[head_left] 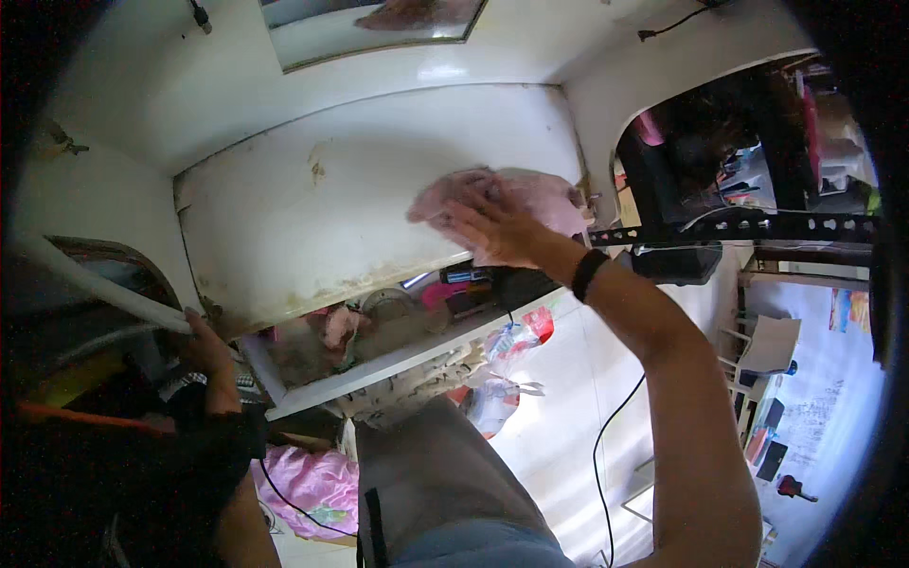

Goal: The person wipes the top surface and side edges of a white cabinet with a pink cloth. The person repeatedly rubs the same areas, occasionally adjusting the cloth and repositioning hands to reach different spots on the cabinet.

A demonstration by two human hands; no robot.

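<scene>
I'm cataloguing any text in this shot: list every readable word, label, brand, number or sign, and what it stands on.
None can be read.
Bluish wall at right: dark marks, too blurred to tell whether they are writing.
Colourful sheets on that wall: too small to read.
Red-and-white plastic bag: any print is too blurred to read.
Pink cloth under the right hand: no lettering visible.

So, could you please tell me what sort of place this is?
Probably a home, perhaps a bedroom: there is a white dresser-like unit, with a cluttered open drawer and a framed mirror.
</scene>
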